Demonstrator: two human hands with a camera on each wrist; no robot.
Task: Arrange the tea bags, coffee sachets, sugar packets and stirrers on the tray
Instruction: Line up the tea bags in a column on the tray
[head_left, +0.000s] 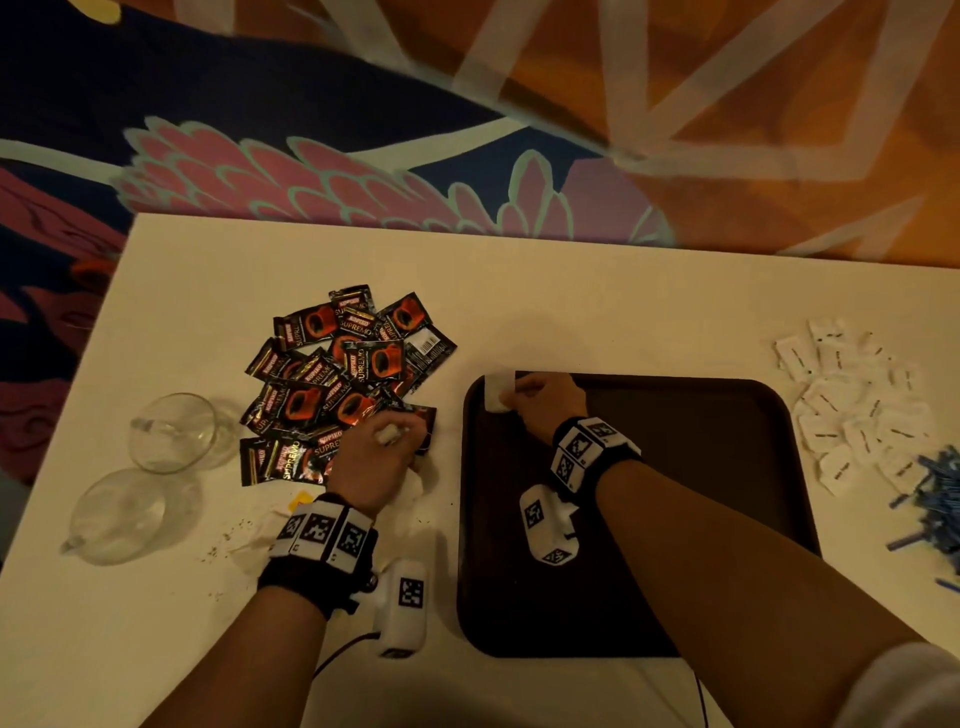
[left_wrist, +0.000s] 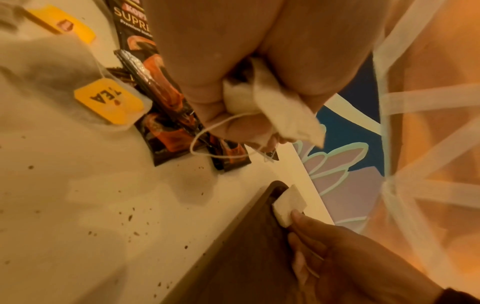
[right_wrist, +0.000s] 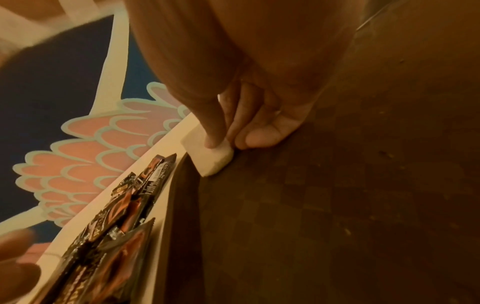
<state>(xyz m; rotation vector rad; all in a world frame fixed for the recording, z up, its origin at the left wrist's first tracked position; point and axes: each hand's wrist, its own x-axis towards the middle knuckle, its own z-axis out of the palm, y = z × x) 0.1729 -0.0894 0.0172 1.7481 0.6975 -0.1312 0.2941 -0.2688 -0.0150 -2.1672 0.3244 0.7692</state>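
Your right hand (head_left: 540, 402) pinched a white tea bag (head_left: 498, 391) between thumb and fingertips, setting it right at the far-left corner of the dark tray (head_left: 737, 415), with the bag leaning on the rim. Your left hand (head_left: 376, 457) was balled up around a bunch of tea bags (left_wrist: 272, 107), one string dangling loose, hovering over the near edge of the coffee sachets (head_left: 337, 374) piled left of the tray. More tea bags with yellow tags (left_wrist: 109, 100) lay on the counter (head_left: 597, 301) under that wrist. Sugar packets (head_left: 852, 400) and blue stirrers (head_left: 935, 504) sat by the counter's right edge, two glass cups (head_left: 171, 431) by the left edge.
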